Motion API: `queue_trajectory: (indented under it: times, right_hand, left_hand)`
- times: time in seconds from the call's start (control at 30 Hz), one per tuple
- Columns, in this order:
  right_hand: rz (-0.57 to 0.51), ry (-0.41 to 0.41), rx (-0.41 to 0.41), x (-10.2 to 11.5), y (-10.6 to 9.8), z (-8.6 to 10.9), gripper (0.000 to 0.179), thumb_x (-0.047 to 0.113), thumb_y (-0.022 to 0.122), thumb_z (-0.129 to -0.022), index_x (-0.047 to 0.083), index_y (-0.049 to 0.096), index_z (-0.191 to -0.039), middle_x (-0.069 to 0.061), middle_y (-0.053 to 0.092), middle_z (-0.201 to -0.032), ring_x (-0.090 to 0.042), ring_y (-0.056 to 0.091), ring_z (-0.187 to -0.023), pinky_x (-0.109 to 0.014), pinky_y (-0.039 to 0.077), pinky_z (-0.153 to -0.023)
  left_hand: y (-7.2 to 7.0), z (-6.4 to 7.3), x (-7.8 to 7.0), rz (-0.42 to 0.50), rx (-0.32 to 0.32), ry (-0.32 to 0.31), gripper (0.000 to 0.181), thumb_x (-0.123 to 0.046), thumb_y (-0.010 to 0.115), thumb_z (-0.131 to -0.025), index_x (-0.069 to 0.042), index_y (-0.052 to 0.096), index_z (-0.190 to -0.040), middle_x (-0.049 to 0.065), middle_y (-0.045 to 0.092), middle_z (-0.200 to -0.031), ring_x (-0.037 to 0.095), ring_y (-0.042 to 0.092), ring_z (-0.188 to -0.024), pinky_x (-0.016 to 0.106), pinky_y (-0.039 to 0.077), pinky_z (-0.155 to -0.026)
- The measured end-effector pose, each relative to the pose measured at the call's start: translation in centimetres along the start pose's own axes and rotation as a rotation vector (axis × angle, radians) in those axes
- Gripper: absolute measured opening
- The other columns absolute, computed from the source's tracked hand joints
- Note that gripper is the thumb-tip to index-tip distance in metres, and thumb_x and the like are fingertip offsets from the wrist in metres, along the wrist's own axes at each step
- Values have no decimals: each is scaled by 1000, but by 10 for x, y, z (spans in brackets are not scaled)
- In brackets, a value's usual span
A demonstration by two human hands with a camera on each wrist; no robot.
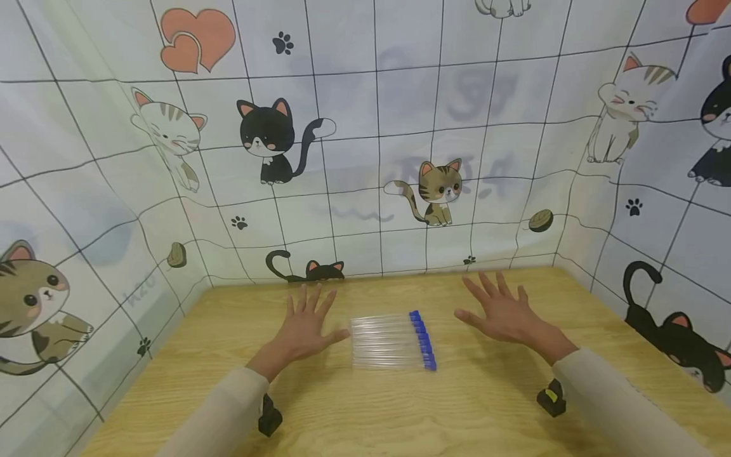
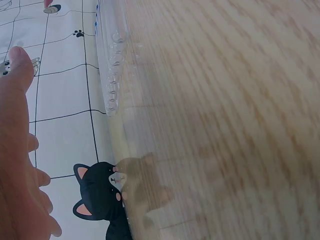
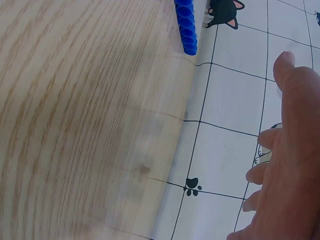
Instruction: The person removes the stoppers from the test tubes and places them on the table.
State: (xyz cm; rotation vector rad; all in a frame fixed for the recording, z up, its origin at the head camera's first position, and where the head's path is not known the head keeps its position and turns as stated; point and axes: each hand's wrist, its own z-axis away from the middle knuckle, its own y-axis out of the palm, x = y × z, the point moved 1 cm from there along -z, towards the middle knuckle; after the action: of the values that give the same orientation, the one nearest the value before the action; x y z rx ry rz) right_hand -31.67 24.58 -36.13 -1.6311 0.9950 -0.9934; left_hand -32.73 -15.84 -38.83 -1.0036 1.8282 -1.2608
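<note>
Several clear plastic tubes with blue caps lie side by side on the wooden table, forming a flat row of test tubes [image 1: 385,343]. Their blue caps [image 1: 423,341] point to the right; in the right wrist view the caps [image 3: 185,25] show hollow round ends. The clear rounded ends [image 2: 114,75] appear in the left wrist view. My left hand [image 1: 305,331], fingers spread, is just left of the tubes, its thumb toward their clear ends. To the right of the caps, my right hand [image 1: 505,312] is also spread and holds nothing.
The wooden table [image 1: 365,412] carries the row. A white cloth [image 1: 354,190] with grid lines and printed cats stands behind it and along both sides. Black wrist cameras [image 1: 270,417] hang under both sleeves.
</note>
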Motion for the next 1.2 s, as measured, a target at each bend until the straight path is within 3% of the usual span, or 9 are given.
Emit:
queue_trajectory:
  times: [0.27, 0.43, 0.8, 1.0, 1.2]
  right_hand:
    - [-2, 5, 2, 1, 1, -1, 84, 67, 42, -91, 11, 26, -151, -26, 13, -154, -53, 1, -137, -77, 3, -93]
    - [-32, 3, -8, 1, 3, -3, 82, 64, 43, -91, 9, 27, -150, -27, 14, -153, -54, 3, -136, -77, 5, -94]
    - [-195, 4, -33, 19, 3, -16, 76, 57, 40, -96, 6, 26, -150, -28, 17, -152, -55, 6, -135, -77, 13, -93]
    - [-334, -11, -59, 23, 10, -26, 73, 52, 38, -99, 0, 26, -148, -28, 26, -149, -50, 18, -135, -69, 19, -99]
    - [-478, -45, -111, 25, 26, -35, 65, 46, 40, -101, -2, 35, -145, -26, 42, -141, -46, 37, -128, -60, 29, -100]
  left_hand:
    - [1, 2, -2, 16, -6, -7, 89, -68, 48, -87, -14, 21, -153, 22, 13, -155, 44, -5, -140, 65, -1, -105]
    - [5, 0, -3, 27, 3, -14, 88, -67, 46, -88, -13, 20, -153, 22, 13, -155, 45, -2, -140, 64, 4, -106]
    - [6, -9, -4, 190, -10, -105, 82, -61, 47, -92, -13, 21, -153, 20, 20, -154, 43, 7, -141, 62, 20, -104]
    - [14, -11, -2, 357, -11, -177, 81, -60, 47, -92, -11, 22, -152, 20, 32, -149, 43, 29, -134, 61, 26, -102]
    - [21, -10, -2, 576, -30, -242, 79, -58, 48, -93, -5, 29, -149, 23, 40, -143, 44, 37, -129, 58, 30, -101]
